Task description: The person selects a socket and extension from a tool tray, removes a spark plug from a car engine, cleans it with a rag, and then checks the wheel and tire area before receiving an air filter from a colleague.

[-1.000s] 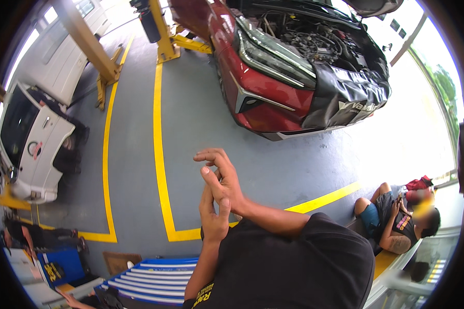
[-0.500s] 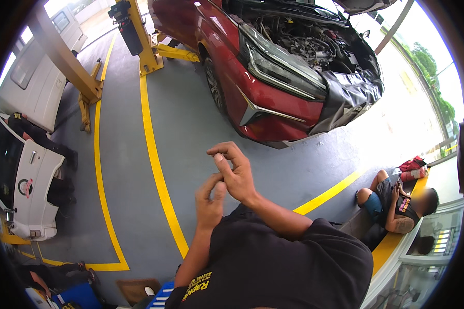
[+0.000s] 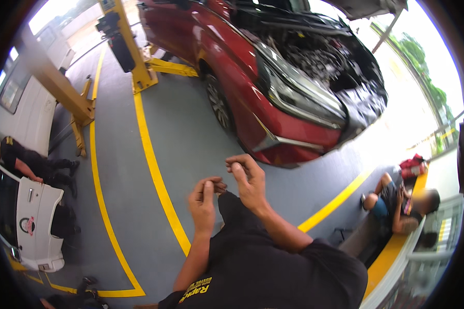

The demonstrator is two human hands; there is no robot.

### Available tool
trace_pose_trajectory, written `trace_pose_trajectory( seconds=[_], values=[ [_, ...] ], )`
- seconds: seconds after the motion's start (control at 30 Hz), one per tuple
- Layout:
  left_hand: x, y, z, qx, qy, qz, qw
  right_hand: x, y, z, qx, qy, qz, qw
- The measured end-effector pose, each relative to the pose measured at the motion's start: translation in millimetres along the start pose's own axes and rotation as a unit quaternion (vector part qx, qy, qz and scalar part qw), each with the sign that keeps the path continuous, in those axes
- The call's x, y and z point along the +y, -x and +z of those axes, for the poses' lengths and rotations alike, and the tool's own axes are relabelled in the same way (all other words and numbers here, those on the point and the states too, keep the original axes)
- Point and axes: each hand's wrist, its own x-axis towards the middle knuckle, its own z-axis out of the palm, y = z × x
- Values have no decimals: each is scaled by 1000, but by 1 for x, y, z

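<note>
Both my hands are raised in front of my dark shirt, slightly apart. The fingers of my left hand (image 3: 203, 203) are curled with the thumb raised; whether anything small is among them I cannot make out. My right hand (image 3: 247, 185) is higher, index finger bent toward the thumb, its contents also unclear. Beyond them stands a red car (image 3: 232, 67) with its hood raised, engine bay (image 3: 314, 59) exposed and a black cover (image 3: 361, 105) over its front corner. A yellow lift post (image 3: 129, 46) stands beside the car.
Yellow floor lines (image 3: 157, 175) border the bay. At left are a white vehicle (image 3: 38, 219), a tan post (image 3: 62, 85) and a co-worker (image 3: 20, 157). Another person lies at lower left. At right a person (image 3: 402, 206) sits on a yellow ledge (image 3: 376, 273) beside glass and a red bag.
My hands have separated; the left moved leftward and the right rightward. The view has shifted, so the car appears lower and a co-worker by the white vehicle shows more fully.
</note>
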Motion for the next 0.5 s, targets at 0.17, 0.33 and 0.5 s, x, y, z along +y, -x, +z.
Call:
trace_pose_trajectory(
  seconds=[0.17,0.33,0.5],
  values=[
    [-23,-113,-19,-76,-1,-22,997,52,-87,33,30,-29,2,999],
    [-13,-238,-54,-33,-27,-57,997,73,-216,106,-14,-46,13,999],
    [34,-350,-107,22,-44,18,999,60,-333,212,-83,-52,4,995]
  ],
)
